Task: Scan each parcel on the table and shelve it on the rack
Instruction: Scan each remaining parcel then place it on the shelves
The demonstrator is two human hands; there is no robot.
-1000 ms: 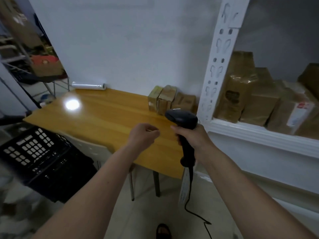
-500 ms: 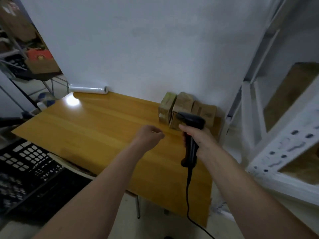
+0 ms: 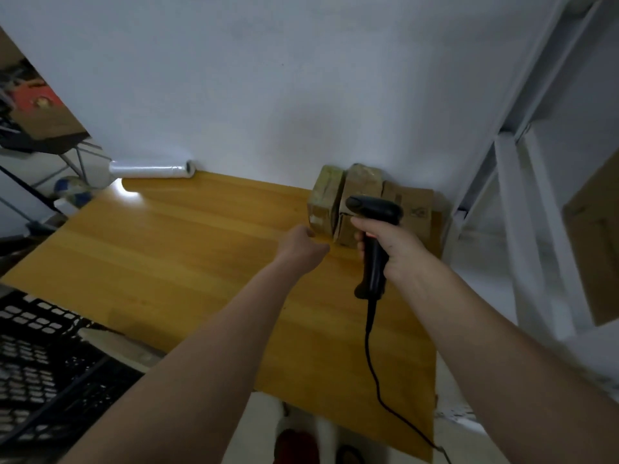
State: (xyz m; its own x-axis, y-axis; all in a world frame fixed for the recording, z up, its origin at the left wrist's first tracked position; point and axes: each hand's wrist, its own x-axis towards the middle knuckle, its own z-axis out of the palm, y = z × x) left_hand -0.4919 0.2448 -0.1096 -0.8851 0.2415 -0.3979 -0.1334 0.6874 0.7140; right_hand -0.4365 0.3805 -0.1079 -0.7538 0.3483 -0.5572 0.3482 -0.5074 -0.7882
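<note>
Three brown taped parcels stand against the wall at the back right of the wooden table (image 3: 167,249): a left parcel (image 3: 326,192), a middle parcel (image 3: 363,185) and a right box (image 3: 413,205). My right hand (image 3: 392,249) grips the handle of a black barcode scanner (image 3: 375,209), whose head sits right in front of the middle parcel. Its cable trails down over the table's front edge. My left hand (image 3: 299,244) hovers with curled fingers just below the left parcel and holds nothing.
The white metal rack (image 3: 516,182) rises at the right, with a brown box (image 3: 596,236) on a shelf. A roll of stretch film (image 3: 152,169) lies at the table's back left. A black plastic crate (image 3: 40,363) sits beside the table at lower left.
Both hands have moved forward over the table toward the parcels. The scanner now sits in front of the middle parcel, and my left hand has come close to the left parcel.
</note>
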